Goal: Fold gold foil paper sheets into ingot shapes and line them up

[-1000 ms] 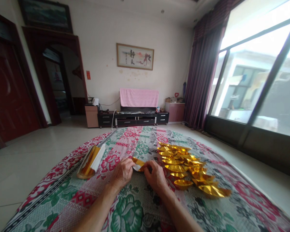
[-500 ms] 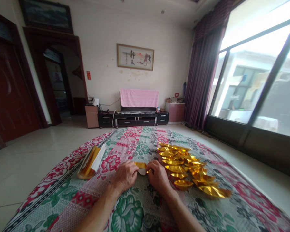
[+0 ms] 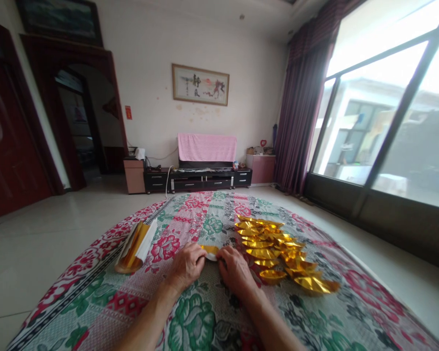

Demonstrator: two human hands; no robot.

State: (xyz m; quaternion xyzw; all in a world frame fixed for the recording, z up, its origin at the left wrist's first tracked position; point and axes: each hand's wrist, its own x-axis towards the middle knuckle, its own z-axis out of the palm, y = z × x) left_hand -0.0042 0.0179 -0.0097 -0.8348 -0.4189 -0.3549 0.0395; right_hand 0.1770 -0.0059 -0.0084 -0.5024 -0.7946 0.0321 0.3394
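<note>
Between my two hands is a small piece of gold foil paper (image 3: 209, 249) with its whitish back partly showing. The fingers of my left hand (image 3: 187, 263) are closed on its left end. My right hand (image 3: 234, 269) grips the right end, fingers curled over it. Just right of my right hand lie several folded gold paper ingots (image 3: 262, 253), boat-shaped with pointed ends, in overlapping rows. To the left of my left hand rests a loosely rolled stack of gold and white paper sheets (image 3: 137, 246).
A flower-patterned cloth (image 3: 193, 321) covers the round table under my hands. Across the tiled floor stand a low black cabinet (image 3: 205, 183) and a pink cloth (image 3: 207, 147) draped over something. A large window (image 3: 380, 126) with a purple curtain (image 3: 296, 112) is on the right.
The gold foil paper between my hands now shows a more curved lower edge, and my right hand has shifted slightly on it. The whole view has swung a little; ingots and paper stack appear unmoved.
</note>
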